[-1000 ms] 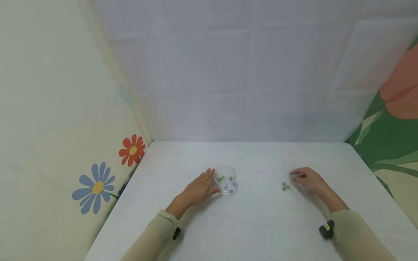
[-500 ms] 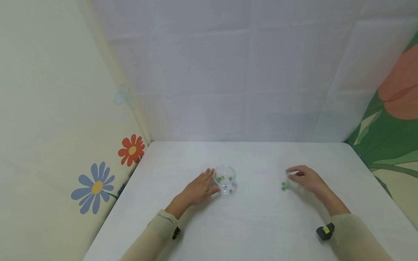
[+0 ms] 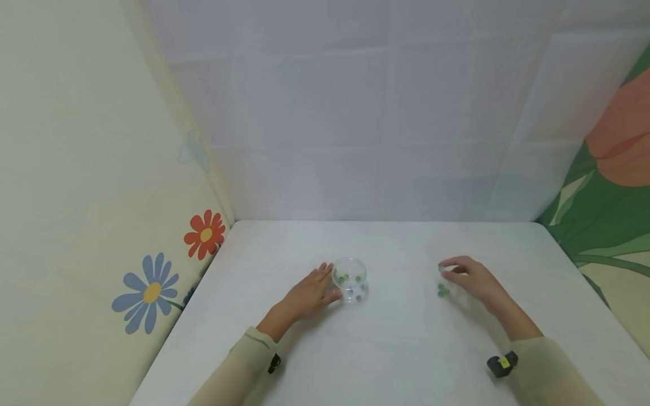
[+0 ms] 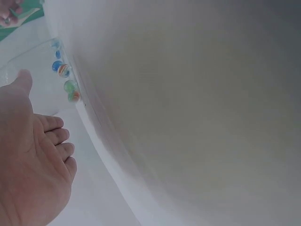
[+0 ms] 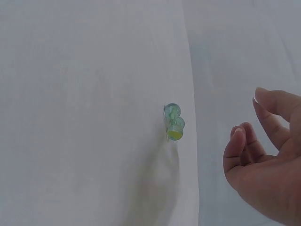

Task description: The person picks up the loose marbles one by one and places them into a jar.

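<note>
My left hand (image 3: 310, 293) lies with fingers extended along the left side of a clear round bowl (image 3: 355, 268). Several glass marbles (image 3: 358, 278) sit in the bowl; in the left wrist view blue, green and orange-swirled marbles (image 4: 63, 70) show through its wall. Off to the right, my right hand (image 3: 474, 276) is raised above the table, pinching a small greenish marble (image 3: 441, 268) between thumb and forefinger. The fingertips hide most of it in the right wrist view. Below that hand, a cluster of green and yellowish marbles (image 5: 174, 122) rests on the table, with a thin clear edge beside it.
A white cloth covers the table (image 3: 396, 349). White fabric (image 3: 355, 113) hangs behind it. Flower-printed curtains stand at the left (image 3: 152, 293) and right (image 3: 609, 225). Each forearm wears a small black camera (image 3: 500, 365).
My right hand has moved a little left with the marble between its fingertips, over the cluster. The left hand and the bowl have stayed in place.
</note>
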A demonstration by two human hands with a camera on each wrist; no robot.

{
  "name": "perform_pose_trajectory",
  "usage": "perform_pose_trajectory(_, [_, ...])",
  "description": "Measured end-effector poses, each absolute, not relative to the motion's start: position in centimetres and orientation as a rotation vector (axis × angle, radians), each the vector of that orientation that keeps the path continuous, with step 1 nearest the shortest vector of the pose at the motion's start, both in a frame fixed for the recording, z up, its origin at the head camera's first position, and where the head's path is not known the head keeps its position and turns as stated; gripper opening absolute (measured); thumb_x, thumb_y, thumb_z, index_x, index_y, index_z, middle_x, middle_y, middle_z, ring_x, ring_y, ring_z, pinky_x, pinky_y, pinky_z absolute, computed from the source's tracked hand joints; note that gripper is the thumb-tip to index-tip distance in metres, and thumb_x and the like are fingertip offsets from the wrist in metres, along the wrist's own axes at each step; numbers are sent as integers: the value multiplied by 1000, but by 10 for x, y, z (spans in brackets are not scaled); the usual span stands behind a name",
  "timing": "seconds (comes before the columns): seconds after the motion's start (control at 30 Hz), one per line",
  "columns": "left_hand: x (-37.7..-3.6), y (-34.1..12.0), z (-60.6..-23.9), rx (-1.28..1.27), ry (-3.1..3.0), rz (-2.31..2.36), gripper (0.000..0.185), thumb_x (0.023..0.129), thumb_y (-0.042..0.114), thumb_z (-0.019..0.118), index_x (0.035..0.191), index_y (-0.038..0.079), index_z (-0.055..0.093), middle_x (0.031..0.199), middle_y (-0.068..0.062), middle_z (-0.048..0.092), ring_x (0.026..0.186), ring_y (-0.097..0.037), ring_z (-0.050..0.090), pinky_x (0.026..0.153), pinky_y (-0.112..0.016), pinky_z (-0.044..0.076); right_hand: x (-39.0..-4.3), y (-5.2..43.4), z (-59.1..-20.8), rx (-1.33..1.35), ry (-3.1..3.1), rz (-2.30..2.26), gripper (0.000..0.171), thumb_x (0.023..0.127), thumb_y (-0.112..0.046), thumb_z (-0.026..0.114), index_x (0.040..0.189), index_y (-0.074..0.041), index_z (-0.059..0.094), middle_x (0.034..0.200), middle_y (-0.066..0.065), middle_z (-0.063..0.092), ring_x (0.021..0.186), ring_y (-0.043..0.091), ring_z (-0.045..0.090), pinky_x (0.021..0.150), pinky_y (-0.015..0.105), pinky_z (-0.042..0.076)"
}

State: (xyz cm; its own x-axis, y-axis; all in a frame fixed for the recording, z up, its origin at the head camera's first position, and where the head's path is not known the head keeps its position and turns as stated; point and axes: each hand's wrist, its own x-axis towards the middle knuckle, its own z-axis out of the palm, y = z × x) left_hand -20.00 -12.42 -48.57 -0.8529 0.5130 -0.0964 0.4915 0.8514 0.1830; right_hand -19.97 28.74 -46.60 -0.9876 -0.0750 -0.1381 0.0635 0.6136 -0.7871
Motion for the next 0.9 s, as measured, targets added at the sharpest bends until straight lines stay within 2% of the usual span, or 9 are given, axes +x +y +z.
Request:
perform_pose_trajectory(0.47, [-200, -123, -484, 788, 2877, 215, 79, 106, 56, 38, 158, -2, 25, 167, -15, 21, 156, -28, 15, 128, -41, 15, -193, 275, -457, -69, 2694, -1340, 40, 100, -33, 65, 131, -8, 64, 143, 21, 51, 125, 39, 51, 101, 65, 43])
perform_pose_trajectory(0.9, [-200, -124, -486, 799, 2888, 212, 79, 106, 56, 38, 158, -3, 26, 167, -15, 22, 156, -28, 15, 128, -41, 16, -190, 256, -447, -118, 2655, -1409, 35, 99, -28, 66, 128, -9, 66, 138, 18, 56, 120, 35, 54, 96, 53, 49])
